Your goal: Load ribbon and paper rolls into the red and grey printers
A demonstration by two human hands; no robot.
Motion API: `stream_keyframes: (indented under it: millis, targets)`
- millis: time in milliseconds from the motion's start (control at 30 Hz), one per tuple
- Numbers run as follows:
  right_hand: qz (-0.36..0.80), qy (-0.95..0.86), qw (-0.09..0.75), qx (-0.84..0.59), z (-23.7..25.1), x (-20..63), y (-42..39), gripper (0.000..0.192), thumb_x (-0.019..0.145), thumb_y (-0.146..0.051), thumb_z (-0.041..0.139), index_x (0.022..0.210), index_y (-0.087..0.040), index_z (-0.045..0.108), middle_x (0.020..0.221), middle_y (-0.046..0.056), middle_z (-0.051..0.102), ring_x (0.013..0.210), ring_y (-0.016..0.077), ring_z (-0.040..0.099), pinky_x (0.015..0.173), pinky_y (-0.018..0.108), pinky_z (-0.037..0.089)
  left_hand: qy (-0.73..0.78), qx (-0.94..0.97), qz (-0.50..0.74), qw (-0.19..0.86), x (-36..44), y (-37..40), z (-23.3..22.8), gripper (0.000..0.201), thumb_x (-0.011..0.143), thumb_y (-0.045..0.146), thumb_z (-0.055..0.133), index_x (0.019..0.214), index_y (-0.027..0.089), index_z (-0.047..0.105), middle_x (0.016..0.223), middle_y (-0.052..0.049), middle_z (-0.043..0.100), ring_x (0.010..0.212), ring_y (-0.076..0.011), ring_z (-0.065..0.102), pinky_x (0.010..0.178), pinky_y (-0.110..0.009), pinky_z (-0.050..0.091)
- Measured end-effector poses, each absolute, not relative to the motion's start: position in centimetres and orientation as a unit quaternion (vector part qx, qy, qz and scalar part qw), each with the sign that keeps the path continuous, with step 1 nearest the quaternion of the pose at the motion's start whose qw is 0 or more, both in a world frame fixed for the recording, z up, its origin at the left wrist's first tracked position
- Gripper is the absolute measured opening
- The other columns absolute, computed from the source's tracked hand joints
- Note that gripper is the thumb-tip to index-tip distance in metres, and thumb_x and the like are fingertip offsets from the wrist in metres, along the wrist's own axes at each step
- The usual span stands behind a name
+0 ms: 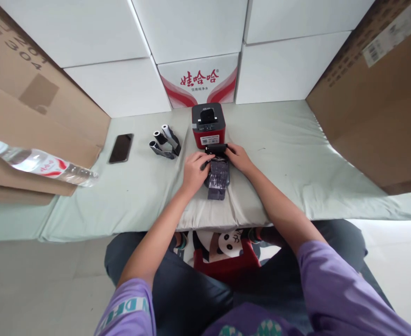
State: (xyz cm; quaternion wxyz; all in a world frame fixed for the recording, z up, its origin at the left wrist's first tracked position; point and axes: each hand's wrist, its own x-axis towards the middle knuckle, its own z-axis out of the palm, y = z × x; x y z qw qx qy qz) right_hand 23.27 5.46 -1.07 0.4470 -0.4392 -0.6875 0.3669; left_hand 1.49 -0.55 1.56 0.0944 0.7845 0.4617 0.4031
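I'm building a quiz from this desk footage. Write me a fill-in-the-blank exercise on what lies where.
1. Both the left hand and the right hand touch a dark strip that lies in front of the ____ printer.
2. The black phone lies flat on the cloth, to the ____ of the rolls.
3. The plastic bottle lies on its side on the ____ at the left edge.

Missing words: red; left; cardboard
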Motion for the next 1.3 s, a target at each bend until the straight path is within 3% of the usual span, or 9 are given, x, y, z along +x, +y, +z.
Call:
stream_keyframes:
  millis: [167, 367, 600, 800, 900, 1033, 1300]
  targets:
    - [0.350, -0.696, 0.437, -0.450, -0.8, 23.2, 5.3, 0.052, 0.094, -0.069, 0.050, 0.089, -0.020, 0.067, 0.083, 0.003, 0.070, 0.084, 0.0231, 0.060, 0.079, 0.035, 0.047, 0.466, 0.766, 0.431, 0.095, 1.3, -0.5, 1.2, 0.022, 0.102, 0.022, 0.061, 0.115, 0.025, 0.079, 0.109, -0.006, 0.076, 0.106, -0.0242, 0.071, 0.096, -0.042, 0.051]
    - [0.357, -0.696, 0.437, -0.445, -0.7, 23.3, 5.2, 0.051, 0.093, -0.069, 0.050, 0.089, -0.020, 0.066, 0.085, 0.003, 0.069, 0.084, 0.0220, 0.059, 0.080, 0.035, 0.046, 0.470, 0.773, 0.416, 0.094, 1.0, 0.0, 0.9, 0.021, 0.102, 0.028, 0.061, 0.111, 0.025, 0.080, 0.106, -0.005, 0.077, 0.105, -0.0246, 0.070, 0.100, -0.043, 0.052]
    - [0.361, -0.697, 0.434, -0.442, -0.7, 23.4, 5.2, 0.049, 0.095, -0.066, 0.051, 0.095, -0.020, 0.070, 0.091, 0.005, 0.073, 0.090, 0.0245, 0.063, 0.085, 0.038, 0.050, 0.456, 0.784, 0.406, 0.112, 1.0, 0.0, 0.9, 0.029, 0.100, 0.023, 0.056, 0.116, 0.024, 0.080, 0.128, -0.009, 0.071, 0.118, -0.0274, 0.064, 0.112, -0.048, 0.046]
    - [0.385, -0.684, 0.458, -0.417, -0.9, 23.7, 5.2, 0.035, 0.090, -0.047, 0.061, 0.111, -0.022, 0.073, 0.105, 0.006, 0.076, 0.100, 0.0261, 0.067, 0.097, 0.044, 0.053, 0.433, 0.813, 0.364, 0.143, 0.5, -0.2, 1.4, 0.039, 0.098, 0.014, 0.047, 0.114, 0.027, 0.081, 0.116, -0.006, 0.078, 0.118, -0.0280, 0.066, 0.111, -0.050, 0.044]
    - [0.401, -0.682, 0.467, -0.395, -0.9, 23.9, 5.1, 0.037, 0.084, -0.037, 0.062, 0.116, -0.023, 0.072, 0.112, 0.007, 0.075, 0.102, 0.0262, 0.067, 0.099, 0.045, 0.053, 0.425, 0.809, 0.373, 0.157, 0.2, -0.5, 1.4, 0.038, 0.096, 0.012, 0.047, 0.105, 0.026, 0.081, 0.110, -0.006, 0.080, 0.114, -0.0284, 0.068, 0.109, -0.050, 0.045]
    - [0.410, -0.674, 0.477, -0.387, -0.6, 24.0, 4.9, 0.041, 0.077, -0.032, 0.060, 0.115, -0.022, 0.073, 0.106, 0.006, 0.072, 0.095, 0.0248, 0.064, 0.094, 0.043, 0.052, 0.429, 0.786, 0.418, 0.154, -0.5, -1.6, 1.2, 0.036, 0.094, 0.011, 0.046, 0.096, 0.024, 0.080, 0.111, -0.006, 0.081, 0.115, -0.0280, 0.070, 0.108, -0.051, 0.047]
    - [0.414, -0.682, 0.473, -0.375, -0.5, 24.0, 4.7, 0.042, 0.073, -0.030, 0.056, 0.111, -0.024, 0.074, 0.104, 0.006, 0.071, 0.095, 0.0253, 0.061, 0.091, 0.043, 0.051, 0.447, 0.782, 0.417, 0.123, -1.8, -2.7, 0.1, 0.047, 0.101, 0.018, 0.044, 0.143, 0.022, 0.063, 0.153, -0.011, 0.063, 0.143, -0.0249, 0.058, 0.121, -0.050, 0.045]
